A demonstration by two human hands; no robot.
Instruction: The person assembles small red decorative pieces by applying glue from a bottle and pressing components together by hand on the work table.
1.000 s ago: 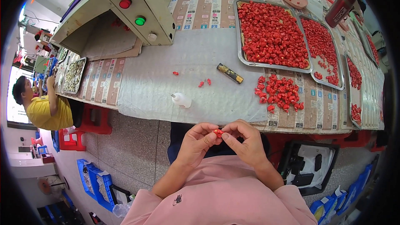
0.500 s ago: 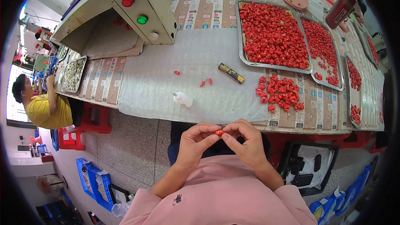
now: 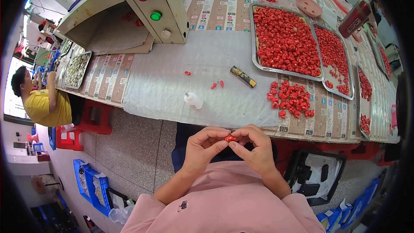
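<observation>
Close to my body, just off the table's front edge, a small red piece with gold markings point(image 3: 230, 138) sits between my two hands. My left hand point(image 3: 204, 147) pinches its left end between thumb and fingers. The fingertips of my right hand point(image 3: 253, 147) close on its right end. Fingers cover part of the piece, so its exact kind is unclear. On the white sheet point(image 3: 164, 86) beyond stand a small white squeeze bottle point(image 3: 193, 100) and a few loose red pieces point(image 3: 213, 85). A dark, gold-patterned cylinder point(image 3: 243, 77) lies there too.
Right of the sheet is a pile of red pieces point(image 3: 290, 99). Behind it, metal trays point(image 3: 286, 72) hold many more. A beige machine point(image 3: 166, 21) with red and green buttons stands at the left. A person in yellow point(image 3: 45, 105) sits farther left.
The view has shifted slightly. Both hands stay together at the same spot, and the small piece now shows more of its gold marking between the fingertips.
</observation>
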